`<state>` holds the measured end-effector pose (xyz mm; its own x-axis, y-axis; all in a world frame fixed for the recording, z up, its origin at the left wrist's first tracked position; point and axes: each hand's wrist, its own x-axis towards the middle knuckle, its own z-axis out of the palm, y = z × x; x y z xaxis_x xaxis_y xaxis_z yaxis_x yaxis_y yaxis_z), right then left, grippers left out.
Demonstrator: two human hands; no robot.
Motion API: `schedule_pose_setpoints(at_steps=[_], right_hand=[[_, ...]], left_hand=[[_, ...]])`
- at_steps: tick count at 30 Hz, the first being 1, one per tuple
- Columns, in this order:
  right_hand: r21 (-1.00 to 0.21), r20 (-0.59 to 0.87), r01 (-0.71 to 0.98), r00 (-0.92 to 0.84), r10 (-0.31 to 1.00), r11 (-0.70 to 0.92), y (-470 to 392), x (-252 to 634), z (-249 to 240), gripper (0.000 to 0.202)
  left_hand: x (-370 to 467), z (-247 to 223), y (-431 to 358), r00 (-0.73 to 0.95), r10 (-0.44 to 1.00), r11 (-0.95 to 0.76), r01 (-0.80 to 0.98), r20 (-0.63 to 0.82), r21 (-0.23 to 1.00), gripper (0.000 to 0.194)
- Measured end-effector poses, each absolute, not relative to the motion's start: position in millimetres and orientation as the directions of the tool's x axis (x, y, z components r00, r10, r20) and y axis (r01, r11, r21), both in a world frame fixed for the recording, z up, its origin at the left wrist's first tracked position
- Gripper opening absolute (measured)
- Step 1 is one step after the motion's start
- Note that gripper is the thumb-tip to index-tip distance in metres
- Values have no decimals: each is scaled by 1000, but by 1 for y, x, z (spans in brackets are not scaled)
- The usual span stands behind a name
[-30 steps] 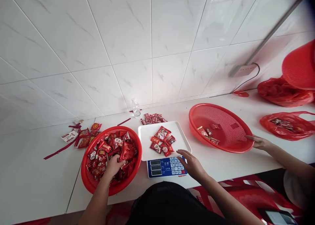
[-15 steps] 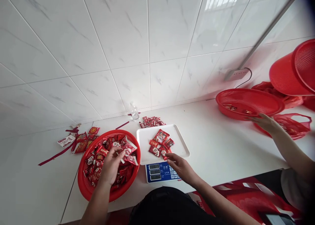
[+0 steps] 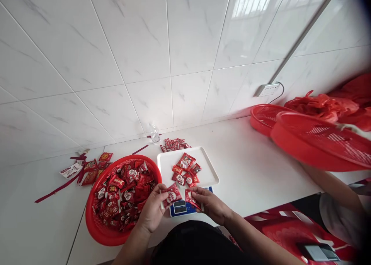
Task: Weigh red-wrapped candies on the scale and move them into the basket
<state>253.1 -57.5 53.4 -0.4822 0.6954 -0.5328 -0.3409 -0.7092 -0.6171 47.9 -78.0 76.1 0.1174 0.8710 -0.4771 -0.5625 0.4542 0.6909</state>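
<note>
My left hand (image 3: 153, 208) is closed on a red and white candy packet (image 3: 173, 194). Right beside it, my right hand (image 3: 213, 204) pinches another red packet (image 3: 191, 198); whether the two packets are joined I cannot tell. Both hands are over the front of a digital scale (image 3: 185, 209), partly hiding its blue panel. On the scale's white tray (image 3: 210, 176) lie several red packets (image 3: 185, 162). To the left stands a red plastic basket (image 3: 92, 222) filled with similar packets (image 3: 127, 195).
Several packets (image 3: 175, 144) lie behind the tray, near a clear plastic bottle (image 3: 154, 133). Loose packets (image 3: 89, 176) and a dark red ribbon (image 3: 55, 191) are at left. At right, a co-worker's arm (image 3: 333, 187) is under a tilted red basket (image 3: 313, 149); a power strip (image 3: 267, 89) is on the wall.
My left hand has moved right from over the basket, bringing its packet to the scale's front. My right hand now grips a packet. At right, the co-worker's red basket has come down lower.
</note>
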Motion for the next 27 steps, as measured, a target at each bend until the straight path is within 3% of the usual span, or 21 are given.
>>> schedule_pose_setpoints(at_steps=[3, 6, 10, 14, 17, 20, 24, 27], right_hand=[[-623, -498, -444, -410, 764, -645, -59, 253, 59, 40], [-706, -419, -420, -402, 815, -570, -61, 245, 63, 51], [-934, -310, -54, -370, 876, -353, -63, 231, 63, 42], [-959, -211, 267, -439, 873, -97, -64, 226, 60, 35], [-909, -115, 409, -435, 893, 82, -55, 233, 52, 33], [-763, -65, 622, -346, 936, 177, -35, 247, 36, 38], [-517, -191, 849, -239, 952, 109, -7, 259, 13, 58], [-408, -273, 905, -247, 930, 121, 5, 257, 1, 67]], left_hand=[[35, 63, -77, 42, 815, 448, -678, -577, 583, 22], [37, 55, -79, 115, 780, 522, -664, -616, 536, 25], [58, 53, -83, 281, 764, 614, -593, -581, 521, 25], [74, 52, -84, 287, 777, 622, -479, -560, 619, 33], [70, 48, -79, 152, 793, 588, -441, -590, 678, 33], [52, 43, -73, -66, 827, 483, -422, -558, 767, 35], [20, 31, -68, -378, 808, 377, -259, -453, 889, 36], [7, 16, -68, -483, 776, 359, -189, -405, 914, 34]])
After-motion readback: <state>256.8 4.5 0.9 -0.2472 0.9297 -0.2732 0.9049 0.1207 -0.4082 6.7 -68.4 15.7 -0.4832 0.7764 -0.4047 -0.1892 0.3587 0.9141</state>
